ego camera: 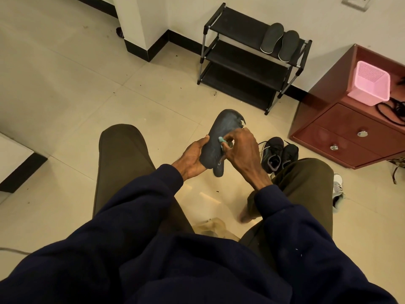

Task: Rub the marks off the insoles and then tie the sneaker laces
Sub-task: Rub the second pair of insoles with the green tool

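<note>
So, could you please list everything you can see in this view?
Held insole: one, dark grey, between both hands.
Rubbing piece: one, teal, small, on the held insole.
Spare insoles: two, dark grey, rack's top shelf.
Shoe rack: one, black, against the wall.
Sneakers: two, black, floor beside the cabinet.
Cabinet: one, dark red, right.
Basket: one, pink, on the cabinet.
Cords: black, on the cabinet; count unclear.
Left hand: holds the insole.
Right hand: pinches the rubbing piece.
</note>
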`<control>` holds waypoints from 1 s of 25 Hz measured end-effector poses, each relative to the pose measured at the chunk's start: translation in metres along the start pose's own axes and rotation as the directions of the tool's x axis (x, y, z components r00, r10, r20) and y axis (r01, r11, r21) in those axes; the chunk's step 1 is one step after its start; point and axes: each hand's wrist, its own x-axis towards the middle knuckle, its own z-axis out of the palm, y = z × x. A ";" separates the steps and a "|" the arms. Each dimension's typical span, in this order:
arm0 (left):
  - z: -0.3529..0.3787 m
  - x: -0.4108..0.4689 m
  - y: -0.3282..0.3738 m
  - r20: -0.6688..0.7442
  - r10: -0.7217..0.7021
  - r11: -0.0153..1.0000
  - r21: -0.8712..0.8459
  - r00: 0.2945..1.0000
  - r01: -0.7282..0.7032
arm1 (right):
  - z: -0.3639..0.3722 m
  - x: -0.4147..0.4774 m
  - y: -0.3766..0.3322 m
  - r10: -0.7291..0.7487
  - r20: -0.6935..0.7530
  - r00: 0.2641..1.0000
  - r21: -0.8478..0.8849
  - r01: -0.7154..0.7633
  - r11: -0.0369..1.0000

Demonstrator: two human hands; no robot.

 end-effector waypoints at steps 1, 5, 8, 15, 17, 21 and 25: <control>-0.001 0.000 0.001 -0.008 0.000 1.000 0.029 1.000 0.001 | 0.000 -0.002 -0.003 -0.029 0.037 0.999 0.064 0.027 0.998; 0.001 -0.001 0.002 0.007 -0.013 0.998 0.069 1.000 0.013 | 0.005 -0.012 -0.017 -0.096 0.280 0.955 0.219 0.033 0.975; 0.002 -0.001 0.001 -0.007 0.000 1.000 0.010 1.000 0.000 | 0.000 -0.001 -0.005 -0.019 0.107 0.994 0.089 0.009 0.996; 0.003 -0.003 0.002 0.017 -0.007 0.998 0.063 1.000 0.006 | 0.002 -0.011 -0.016 -0.093 0.292 0.952 0.237 0.022 0.971; 0.002 -0.003 0.002 0.002 0.005 0.999 0.042 1.000 -0.005 | 0.002 -0.008 -0.012 -0.074 0.246 0.966 0.145 0.039 0.989; -0.001 0.002 0.002 0.006 0.002 0.999 -0.040 1.000 -0.002 | -0.006 0.001 -0.001 -0.021 -0.021 1.000 -0.094 0.018 0.995; -0.001 0.001 0.001 -0.018 -0.013 0.998 0.060 1.000 0.014 | 0.002 -0.011 -0.017 -0.101 0.187 0.977 0.188 0.065 0.980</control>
